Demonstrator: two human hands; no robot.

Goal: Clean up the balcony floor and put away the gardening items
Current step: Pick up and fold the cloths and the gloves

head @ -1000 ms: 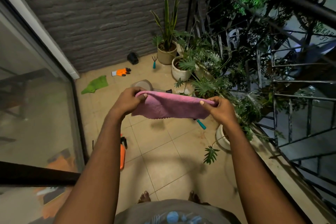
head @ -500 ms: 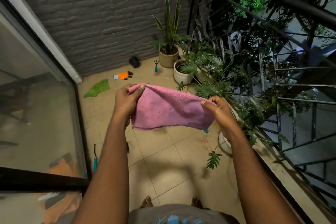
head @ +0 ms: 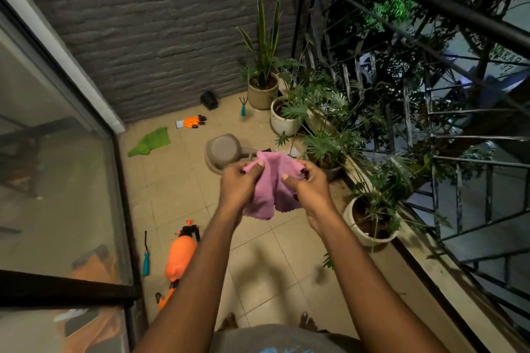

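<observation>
Soil (head: 363, 216) and a leafy green plant (head: 378, 195) sit in the round cream ceramic pot (head: 372, 239). Our left hand (head: 238, 184) and right hand (head: 310, 187), close together, each pinch the crumpled pink cloth (head: 271, 182) hanging between them.

floor (head: 266, 266): tiled | on it: green cloth (head: 150, 141), orange gloves (head: 191, 121), sprayer (head: 181, 252) (orange), watering can (head: 222, 153)
</observation>
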